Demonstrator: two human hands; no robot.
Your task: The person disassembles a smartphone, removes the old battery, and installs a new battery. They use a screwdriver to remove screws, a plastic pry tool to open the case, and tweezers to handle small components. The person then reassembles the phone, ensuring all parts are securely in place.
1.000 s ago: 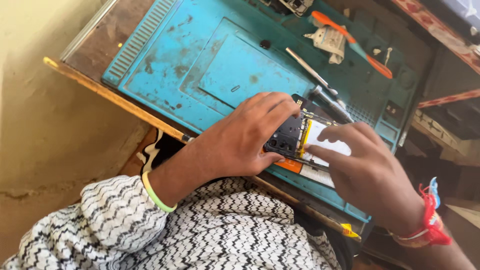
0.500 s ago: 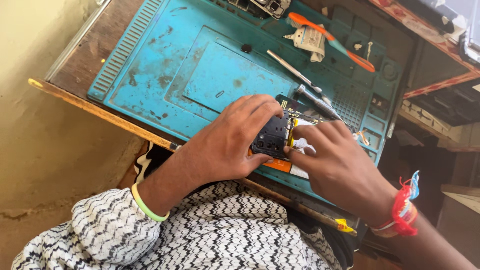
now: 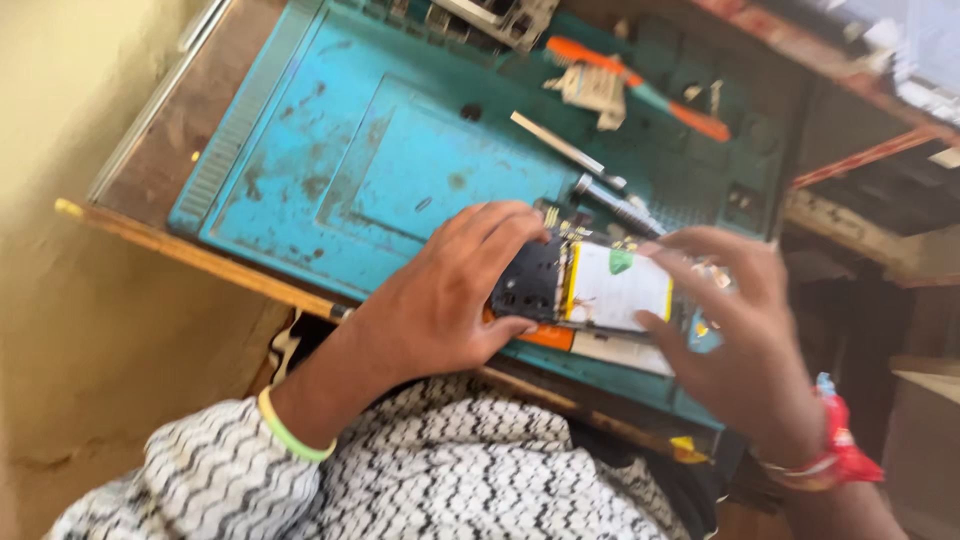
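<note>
Opened phone, centre frame: light, rigid, fragile, boards exposed; best taken by edges. Left hand gripping its dark end; right hand pinching opposite end over blue mat.

You have two hands in view: your left hand and your right hand, both on one opened phone, its back off. Inside it you can count one white battery and one dark circuit board. One blue work mat lies on one wooden table. On the mat there are two slim metal tools: one flat silver strip and one dark metal driver. One orange-handled tool lies farther back, with one crumpled pale scrap beside it. You wear one green wristband and one red wrist thread.
</note>
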